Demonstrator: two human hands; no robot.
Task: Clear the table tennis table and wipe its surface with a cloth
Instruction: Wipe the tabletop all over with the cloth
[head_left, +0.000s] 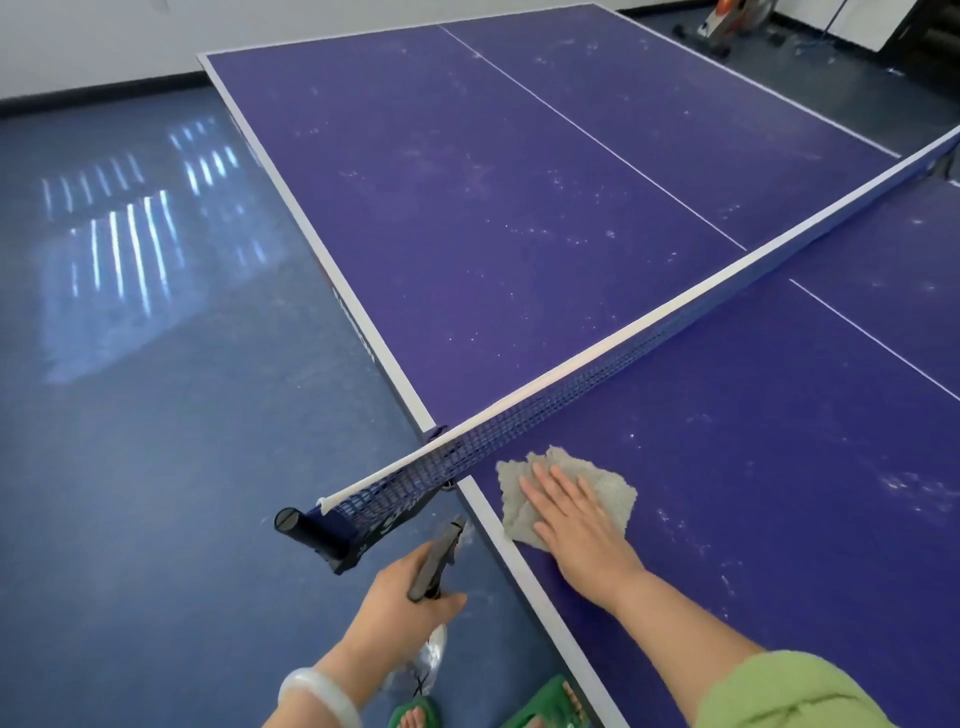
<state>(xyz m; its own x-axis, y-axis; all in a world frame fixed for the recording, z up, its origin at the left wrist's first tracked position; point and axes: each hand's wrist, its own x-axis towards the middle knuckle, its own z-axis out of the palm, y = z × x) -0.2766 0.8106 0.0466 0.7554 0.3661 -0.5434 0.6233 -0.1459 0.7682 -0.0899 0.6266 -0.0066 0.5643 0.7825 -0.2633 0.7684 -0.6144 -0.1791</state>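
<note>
The purple table tennis table (519, 208) fills the middle and right of the view, its surface streaked with pale dust. A grey cloth (602, 480) lies on the near half, close to the net and the side edge. My right hand (576, 525) rests flat on the cloth, fingers spread. My left hand (405, 597) hangs off the table's side, closed on a dark grey handle-like object (436, 558) with a clear plastic piece beneath it. The net (571, 384) runs diagonally across, clamped by a dark post (311, 532) near my left hand.
Blue floor (156, 415) lies left of the table, with window light reflected on it. Equipment and cables (727, 26) stand on the floor at the far right corner. My feet in green sandals (415, 714) are at the bottom edge.
</note>
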